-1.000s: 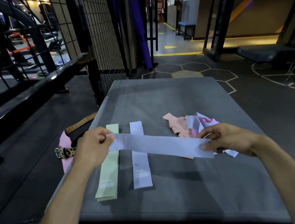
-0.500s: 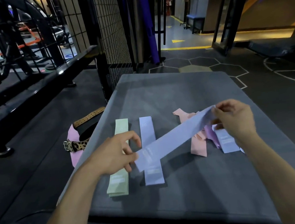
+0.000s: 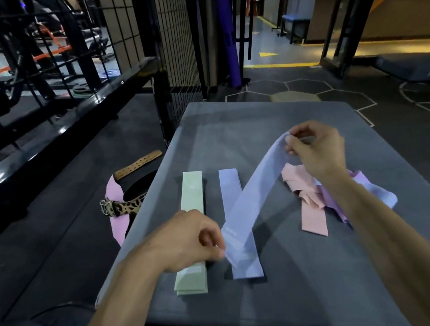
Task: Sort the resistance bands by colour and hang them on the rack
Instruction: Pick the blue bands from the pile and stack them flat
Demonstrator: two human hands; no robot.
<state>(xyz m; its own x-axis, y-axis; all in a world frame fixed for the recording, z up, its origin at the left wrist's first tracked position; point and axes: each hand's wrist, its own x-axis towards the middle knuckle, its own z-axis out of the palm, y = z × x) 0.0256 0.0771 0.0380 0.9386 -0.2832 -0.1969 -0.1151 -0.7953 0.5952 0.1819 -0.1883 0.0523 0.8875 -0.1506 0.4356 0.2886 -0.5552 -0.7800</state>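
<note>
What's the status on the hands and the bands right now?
Both hands pinching one lilac band: left hand near end, right hand far end. Above lilac stack. Nothing blocking.

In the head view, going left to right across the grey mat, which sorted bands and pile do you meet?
green band → flat lilac band → unsorted pile of pink and lilac bands.

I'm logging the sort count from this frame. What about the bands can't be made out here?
- Heap of unsorted bands, head view: the right forearm and the overlapping bands hide how many there are.
- Green stack: the left hand covers part of it, so its count is unclear.
- Print on the held lilac band: too small and blurred to read.
- Lilac band lying flat: the held band crosses it.
</note>
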